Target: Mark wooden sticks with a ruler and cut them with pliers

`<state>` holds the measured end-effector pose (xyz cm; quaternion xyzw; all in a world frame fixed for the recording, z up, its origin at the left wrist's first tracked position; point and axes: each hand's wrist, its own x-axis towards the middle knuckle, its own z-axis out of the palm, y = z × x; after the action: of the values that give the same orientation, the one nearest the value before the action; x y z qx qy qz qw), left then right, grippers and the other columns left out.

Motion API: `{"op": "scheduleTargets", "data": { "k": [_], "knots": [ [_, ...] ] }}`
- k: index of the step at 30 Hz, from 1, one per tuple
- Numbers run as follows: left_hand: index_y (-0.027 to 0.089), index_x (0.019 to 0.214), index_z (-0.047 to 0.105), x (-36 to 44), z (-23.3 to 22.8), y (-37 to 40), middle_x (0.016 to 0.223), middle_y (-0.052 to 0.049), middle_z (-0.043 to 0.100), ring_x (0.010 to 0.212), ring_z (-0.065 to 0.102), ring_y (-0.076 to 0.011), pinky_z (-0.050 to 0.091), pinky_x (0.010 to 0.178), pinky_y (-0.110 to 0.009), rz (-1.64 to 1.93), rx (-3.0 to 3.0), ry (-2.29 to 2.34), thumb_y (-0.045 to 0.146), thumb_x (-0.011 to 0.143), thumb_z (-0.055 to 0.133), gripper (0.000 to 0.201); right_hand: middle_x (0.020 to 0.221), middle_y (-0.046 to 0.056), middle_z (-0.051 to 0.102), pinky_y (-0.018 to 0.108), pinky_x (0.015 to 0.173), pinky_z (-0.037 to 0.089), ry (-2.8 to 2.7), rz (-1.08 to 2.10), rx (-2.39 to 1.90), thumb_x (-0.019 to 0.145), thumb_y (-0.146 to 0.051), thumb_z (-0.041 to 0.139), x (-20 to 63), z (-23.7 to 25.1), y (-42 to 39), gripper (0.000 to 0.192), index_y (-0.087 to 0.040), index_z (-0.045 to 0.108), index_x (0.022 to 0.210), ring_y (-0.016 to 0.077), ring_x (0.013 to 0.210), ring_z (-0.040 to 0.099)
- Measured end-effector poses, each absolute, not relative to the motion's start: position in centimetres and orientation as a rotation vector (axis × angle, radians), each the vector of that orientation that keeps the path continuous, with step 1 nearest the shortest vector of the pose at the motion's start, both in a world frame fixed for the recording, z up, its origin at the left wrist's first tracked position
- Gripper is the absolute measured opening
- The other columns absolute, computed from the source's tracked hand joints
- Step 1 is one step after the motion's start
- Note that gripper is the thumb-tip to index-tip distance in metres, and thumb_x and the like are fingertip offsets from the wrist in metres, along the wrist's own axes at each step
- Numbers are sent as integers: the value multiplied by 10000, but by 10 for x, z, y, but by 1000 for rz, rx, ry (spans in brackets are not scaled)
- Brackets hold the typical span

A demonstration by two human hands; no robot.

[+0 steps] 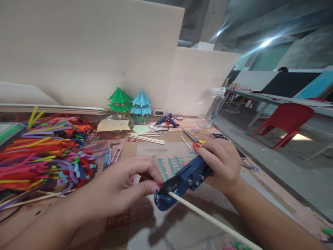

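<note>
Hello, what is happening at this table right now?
A person is working at a craft table. The right hand grips a blue cutter, whose jaws close around a thin wooden stick. The left hand pinches the stick's end beside the blade. A heap of colourful pipe cleaners lies to the left. Behind stand a green paper pagoda and a blue paper pagoda, with a blue glue gun and more sticks nearby.
</note>
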<state>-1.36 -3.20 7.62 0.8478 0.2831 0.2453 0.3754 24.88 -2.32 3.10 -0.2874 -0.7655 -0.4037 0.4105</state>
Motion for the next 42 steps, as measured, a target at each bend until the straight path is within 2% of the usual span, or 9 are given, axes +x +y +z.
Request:
{"op": "scheduleTargets", "data": {
  "k": [7,25,37,42],
  "knots": [
    [186,739,602,-11,78,-32,731,13,647,687,573,-99,435,631,-193,614,2152,717,215,853,563,124,806,89,633,378,706,477,-1917,-1034,-719,809,-128,500,250,31,-24,203,-200,573,984,233,783,567],
    [185,747,608,-13,75,-31,734,17,640,702,571,-105,427,642,-206,588,2183,720,232,871,550,145,783,67,637,353,726,468,-1920,-1045,-735,784,-103,510,249,32,-25,225,-214,545,976,219,754,580],
    [189,777,627,-16,73,-29,761,7,648,727,573,-113,425,650,-210,579,2180,699,260,884,556,147,715,50,625,316,638,423,-1962,-1044,-681,808,-102,536,251,33,-27,170,-206,549,942,186,650,520],
    [190,762,622,-18,72,-31,747,12,640,726,568,-107,426,633,-193,581,2167,689,267,892,551,166,659,37,599,305,610,396,-2037,-938,-696,821,-127,518,250,34,-28,120,-204,538,911,181,621,509]
  ]
}}
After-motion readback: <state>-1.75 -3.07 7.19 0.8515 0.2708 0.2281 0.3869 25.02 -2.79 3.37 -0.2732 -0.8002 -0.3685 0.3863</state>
